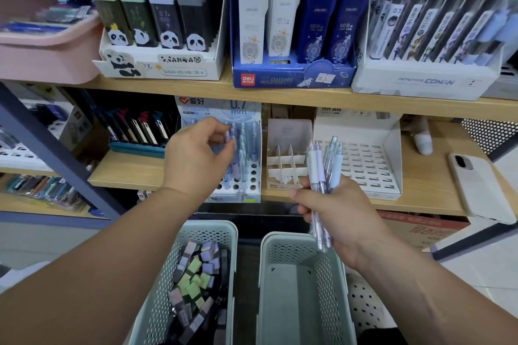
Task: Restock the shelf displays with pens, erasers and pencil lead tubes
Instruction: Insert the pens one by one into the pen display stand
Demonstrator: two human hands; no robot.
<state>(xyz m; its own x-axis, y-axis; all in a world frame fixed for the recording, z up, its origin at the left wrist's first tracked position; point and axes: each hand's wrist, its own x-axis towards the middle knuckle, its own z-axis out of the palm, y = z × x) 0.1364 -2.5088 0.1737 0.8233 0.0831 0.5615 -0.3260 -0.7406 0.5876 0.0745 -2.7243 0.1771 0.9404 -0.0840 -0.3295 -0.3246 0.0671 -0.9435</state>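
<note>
My left hand (196, 157) reaches into the blue-and-white pen display (252, 176) on the middle shelf and pinches a pale purple pen (232, 134) standing among several pens there. My right hand (336, 210) grips a bunch of pens (325, 171), white, purple and light blue, upright in front of the shelf edge. Below, the left green basket (207, 230) holds several lead tubes (196, 280) with green and purple caps. The right green basket (291, 288) shows only its bare floor.
A divided card box (286, 165) and a white slotted display tray (367, 165) stand right of the pen display. A phone (482, 187) lies on the shelf at right. The upper shelf carries the panda (157, 64), Deli (291, 75) and Conan (420, 81) lead displays and a pink bin (42, 59).
</note>
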